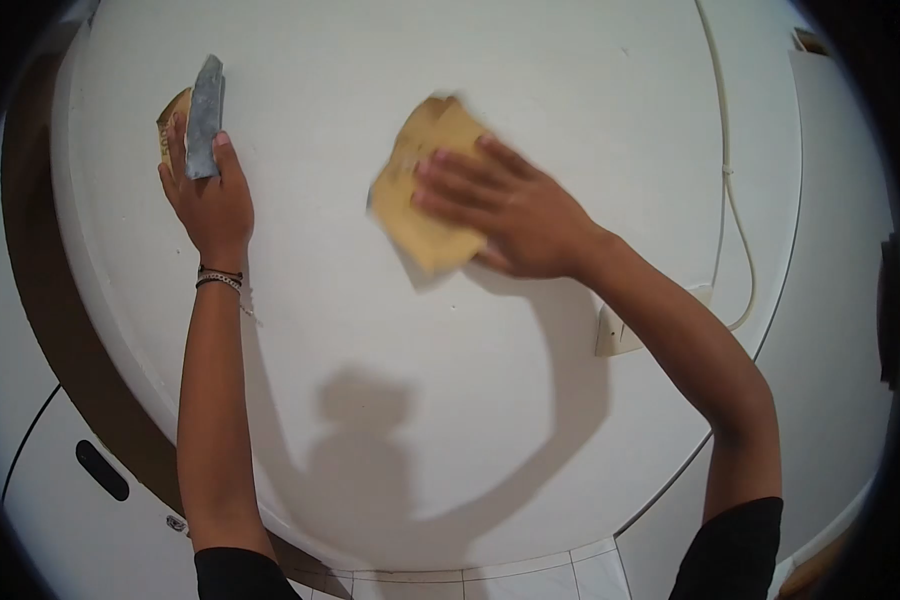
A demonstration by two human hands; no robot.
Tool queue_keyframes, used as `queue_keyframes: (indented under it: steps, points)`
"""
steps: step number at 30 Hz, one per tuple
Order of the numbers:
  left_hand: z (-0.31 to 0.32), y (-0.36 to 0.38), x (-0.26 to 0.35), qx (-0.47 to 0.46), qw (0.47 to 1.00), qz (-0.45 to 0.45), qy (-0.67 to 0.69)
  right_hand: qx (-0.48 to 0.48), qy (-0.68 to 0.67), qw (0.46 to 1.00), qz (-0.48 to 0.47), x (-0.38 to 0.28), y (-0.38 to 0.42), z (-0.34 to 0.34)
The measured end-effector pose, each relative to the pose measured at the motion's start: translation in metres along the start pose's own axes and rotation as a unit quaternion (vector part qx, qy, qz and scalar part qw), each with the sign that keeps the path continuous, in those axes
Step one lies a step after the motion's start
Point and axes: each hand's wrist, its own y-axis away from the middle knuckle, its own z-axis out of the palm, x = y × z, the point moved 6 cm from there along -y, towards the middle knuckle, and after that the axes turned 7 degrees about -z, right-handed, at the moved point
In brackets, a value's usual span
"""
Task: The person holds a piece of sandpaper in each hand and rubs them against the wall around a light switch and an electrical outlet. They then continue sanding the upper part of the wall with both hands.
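Note:
Against the white wall [530, 400], my right hand [505, 205] lies with its fingers spread over a yellowish sheet of sandpaper [410, 190], which is slightly blurred. The sheet's edges show beyond the fingers, and a grey corner shows at its left. Further left, my left hand [207, 190] rests near the wall with a grey folded strip [206, 115] between its thumb and fingers. Behind those fingers is a brownish printed piece of paper [167, 150]. Dark bracelets circle the left wrist.
A pale cable [715, 80] runs down the wall at the right, near a wall socket [618, 332] partly behind my right forearm. A dark brown edge [50, 290] curves along the left. White floor tiles [510, 585] show at the bottom. Shadows fall on the wall.

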Motion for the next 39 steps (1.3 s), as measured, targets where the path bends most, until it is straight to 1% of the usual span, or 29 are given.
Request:
queue_keyframes:
  steps: [1, 3, 4, 5, 6, 7, 9, 10, 11, 13, 15, 17, 19, 20, 21, 23, 24, 25, 26, 27, 29, 31, 32, 33, 34, 36, 37, 38, 39]
  points:
    - [0.001, 0.001, 0.003, -0.002, 1.000, 0.006, 0.000, 0.003, 0.000, 1.000, 0.005, 0.008, 0.002, -0.007]
    - [-0.001, 0.004, 0.001, -0.001, 1.000, -0.023, -0.001, 0.063, 0.077, 0.991, 0.092, 0.053, 0.008, -0.025]
    - [-0.002, 0.003, 0.000, 0.006, 1.000, -0.025, -0.004, 0.148, 0.185, 0.958, 0.160, 0.082, 0.014, -0.038]
    - [-0.003, 0.002, 0.002, 0.014, 1.000, -0.017, 0.004, 0.171, 0.213, 0.922, 0.274, 0.110, 0.022, -0.047]
    - [-0.004, 0.000, 0.003, 0.021, 1.000, -0.008, 0.009, 0.217, 0.292, 0.875, 0.318, 0.121, 0.017, -0.059]
    - [-0.005, -0.001, 0.006, 0.022, 1.000, -0.008, 0.004, 0.244, 0.272, 0.853, 0.373, 0.128, 0.017, -0.060]
    - [-0.007, 0.001, 0.013, 0.051, 0.999, -0.017, -0.008, 0.200, 0.307, 0.805, 0.467, 0.114, 0.005, -0.038]
    - [-0.005, 0.001, 0.017, 0.054, 0.997, -0.039, -0.036, 0.187, 0.191, 0.889, 0.371, 0.090, -0.004, -0.025]
    - [-0.002, 0.002, 0.027, 0.058, 0.997, -0.036, -0.039, 0.183, 0.174, 0.938, 0.239, 0.058, -0.013, -0.018]
    - [0.002, 0.005, 0.012, 0.083, 0.987, -0.119, -0.071, 0.098, 0.068, 0.988, 0.100, 0.013, -0.027, 0.007]
    - [0.001, 0.003, 0.009, 0.063, 0.991, -0.086, -0.076, 0.046, 0.063, 0.997, 0.007, 0.030, -0.020, -0.001]
    - [-0.004, -0.001, -0.006, 0.044, 0.994, -0.058, -0.080, 0.095, 0.132, 0.977, 0.136, 0.092, -0.007, -0.023]
    - [0.005, -0.001, -0.009, -0.112, 0.991, -0.022, -0.065, 0.144, 0.241, 0.913, 0.297, 0.163, 0.026, -0.036]
    - [0.005, -0.002, -0.014, -0.101, 0.992, -0.007, -0.074, 0.214, 0.272, 0.879, 0.327, 0.183, 0.038, -0.043]
    - [0.007, -0.001, -0.010, -0.101, 0.992, -0.009, -0.080, 0.250, 0.237, 0.862, 0.373, 0.193, 0.050, -0.041]
    - [0.007, -0.002, -0.007, -0.065, 0.995, -0.036, -0.063, 0.229, 0.358, 0.802, 0.420, 0.172, 0.038, -0.020]
    - [0.009, -0.001, -0.009, -0.067, 0.995, -0.040, -0.061, 0.211, 0.244, 0.884, 0.337, 0.146, 0.017, -0.004]
    - [0.007, -0.001, -0.010, -0.037, 0.995, -0.016, -0.091, 0.151, 0.183, 0.941, 0.241, 0.099, -0.007, 0.006]
    - [0.002, -0.002, -0.011, 0.001, 0.992, 0.012, -0.122, 0.058, 0.080, 0.991, 0.095, 0.053, -0.024, 0.017]
    - [-0.002, -0.006, -0.017, 0.009, 0.992, 0.010, -0.126, 0.030, 0.022, 0.998, -0.059, 0.018, -0.028, 0.019]
    - [0.000, -0.004, -0.023, -0.073, 0.994, 0.034, -0.072, -0.019, -0.016, 0.991, -0.128, 0.033, -0.023, 0.017]
    - [-0.008, 0.000, -0.012, -0.090, 0.995, -0.016, -0.045, 0.066, 0.091, 0.994, 0.002, 0.094, -0.015, 0.001]
    - [-0.009, -0.002, -0.004, -0.096, 0.994, -0.059, -0.011, 0.103, 0.145, 0.980, 0.093, 0.129, -0.008, -0.008]
    - [-0.009, -0.002, 0.004, -0.086, 0.995, -0.051, -0.010, 0.175, 0.141, 0.960, 0.169, 0.144, -0.007, -0.031]
    - [-0.010, -0.001, 0.010, -0.048, 0.998, -0.038, -0.018, 0.146, 0.126, 0.921, 0.337, 0.158, -0.002, -0.035]
    - [-0.016, -0.001, 0.012, 0.049, 0.998, 0.018, -0.034, 0.190, 0.185, 0.905, 0.333, 0.135, -0.015, -0.013]
    - [-0.017, 0.000, 0.015, 0.048, 0.998, 0.017, -0.036, 0.230, 0.236, 0.885, 0.329, 0.123, -0.022, -0.005]
    - [-0.018, 0.000, 0.021, 0.028, 0.999, 0.008, -0.022, 0.166, 0.156, 0.947, 0.226, 0.087, -0.039, 0.006]
    - [-0.019, -0.002, 0.019, 0.008, 1.000, -0.001, -0.009, 0.115, 0.109, 0.983, 0.088, 0.045, -0.053, 0.017]
